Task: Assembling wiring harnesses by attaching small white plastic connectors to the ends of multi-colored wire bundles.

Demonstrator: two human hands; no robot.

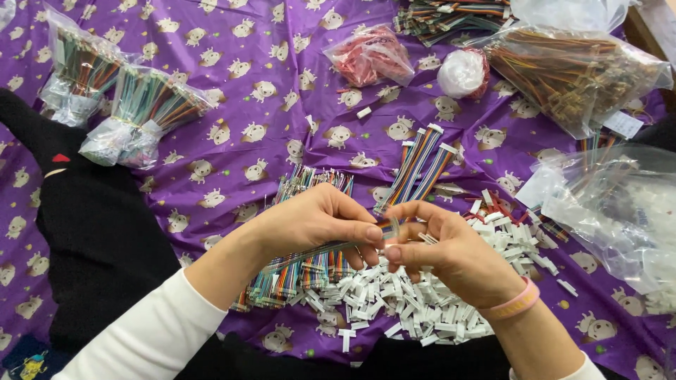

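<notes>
My left hand [320,222] pinches a thin multicoloured ribbon wire [310,251] near its end, fingertips closed at the centre. My right hand [447,250] meets it there and holds a small white plastic connector [395,226] against the wire's tip. Under both hands lies a heap of white connectors [422,302]. A stack of coloured wire bundles [296,278] sits below my left hand. A pink band circles my right wrist.
A purple patterned cloth [232,105] covers the surface. Clear bags of coloured wires lie at the left [134,105], top right [570,70] and right [620,204]. A bag of red parts [370,56] is at the top. Loose wire harnesses [419,169] lie behind my hands.
</notes>
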